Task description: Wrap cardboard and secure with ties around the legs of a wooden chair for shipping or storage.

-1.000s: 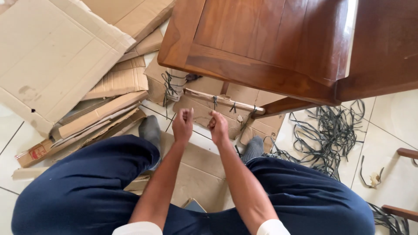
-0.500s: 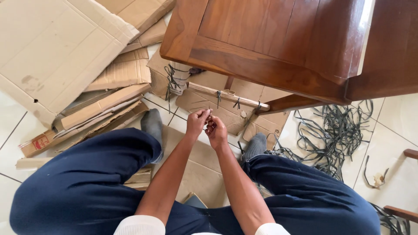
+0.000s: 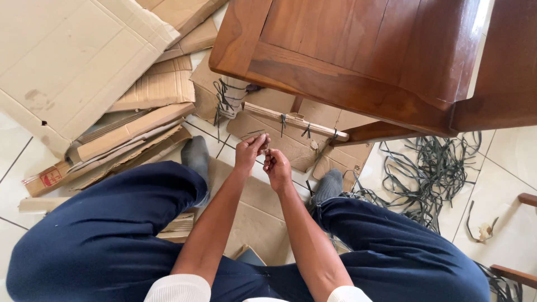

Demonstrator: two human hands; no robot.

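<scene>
I sit on the floor with my knees apart, in dark blue trousers and grey socks. My left hand (image 3: 249,150) and my right hand (image 3: 276,166) meet in front of me, fingertips pinched together on a thin dark strap (image 3: 264,149). Just beyond them a slim wooden slat (image 3: 296,121) with dark ties around it lies against cardboard wrapping (image 3: 288,146) under a brown wooden chair (image 3: 347,53). How the strap runs between my fingers is too small to tell.
Flattened cardboard sheets (image 3: 84,61) pile up at the left. A tangle of dark straps (image 3: 430,168) lies on the white tiles at the right. More cardboard (image 3: 251,212) lies between my legs. Wooden pieces (image 3: 526,198) show at the right edge.
A second ago my hands were apart as loose fists. They have come together and now pinch the strap, the left hand slightly raised. The view has shifted a little.
</scene>
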